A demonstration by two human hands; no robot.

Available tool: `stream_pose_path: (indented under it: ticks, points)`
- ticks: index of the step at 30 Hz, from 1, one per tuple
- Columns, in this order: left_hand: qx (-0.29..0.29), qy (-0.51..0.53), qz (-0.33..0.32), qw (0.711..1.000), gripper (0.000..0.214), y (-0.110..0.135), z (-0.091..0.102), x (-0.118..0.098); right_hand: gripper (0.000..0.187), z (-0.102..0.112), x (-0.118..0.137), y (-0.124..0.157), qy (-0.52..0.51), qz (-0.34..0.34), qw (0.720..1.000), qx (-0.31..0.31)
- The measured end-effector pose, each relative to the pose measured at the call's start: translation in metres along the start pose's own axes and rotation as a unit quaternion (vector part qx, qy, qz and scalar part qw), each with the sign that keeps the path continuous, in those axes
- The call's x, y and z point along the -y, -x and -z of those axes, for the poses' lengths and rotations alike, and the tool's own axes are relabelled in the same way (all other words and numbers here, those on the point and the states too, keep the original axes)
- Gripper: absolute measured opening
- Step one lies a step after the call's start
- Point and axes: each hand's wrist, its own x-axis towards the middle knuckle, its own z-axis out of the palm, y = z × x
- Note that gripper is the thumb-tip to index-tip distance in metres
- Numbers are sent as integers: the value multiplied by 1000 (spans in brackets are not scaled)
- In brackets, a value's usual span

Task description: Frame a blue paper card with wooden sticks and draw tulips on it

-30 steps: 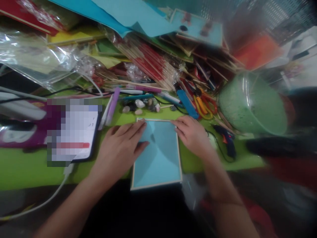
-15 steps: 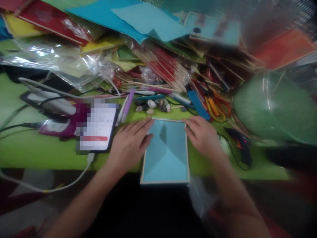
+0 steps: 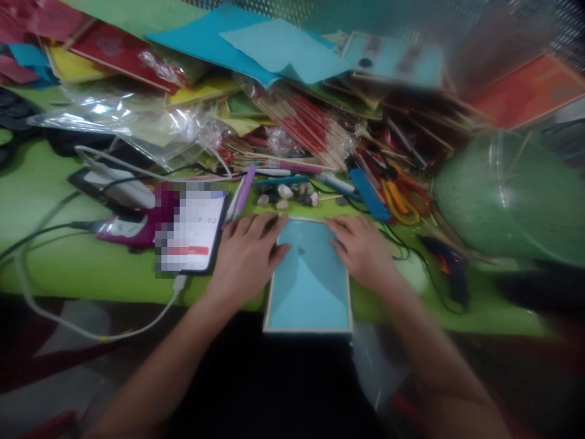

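A light-blue rectangular panel lies in front of me, its near end reaching over the table's edge. Pale strips border its sides and near end, and another thin pale strip runs along the far edge. My left hand is closed at the far left corner, fingertips on the strip and thumb over the panel's side. At the far right, my right hand has its fingertips on the same edge, with the thumb lower on the blue face. The undersides of both grips are hidden.
Left stands a phone showing a timer, beside a purple power strip with cables. Small stones, a blue cutter and orange-handled scissors lie beyond the panel. Right are a glue gun and a green rounded object.
My right hand has shifted left along the far edge, its fingertips now closer to the left hand. The whole view has moved slightly. The phone timer has advanced to 0:02.
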Motion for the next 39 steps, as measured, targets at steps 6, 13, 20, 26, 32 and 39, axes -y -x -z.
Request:
stream_pose_path:
  ticks: [6,13,20,26,32,39]
  points:
    - [18,-20,-3,1000,49,-4,4,-3,39,2,5,-3,20,9,1000,17]
    - [-16,2,14,1000,50,-1,-2,-1,41,-2,3,0,38,22,999,-12]
    - [-31,29,30,999,47,-1,-3,0,37,1,-2,2,22,12,998,-59]
    - [-22,26,24,999,44,-1,-3,0,33,6,-13,4,16,-29,996,-88]
    - [-17,35,27,999,46,-2,-2,1,29,12,-22,6,-5,-40,995,-93]
    - [-25,-5,13,1000,42,-2,-5,3,27,9,-16,5,-19,-38,998,-55]
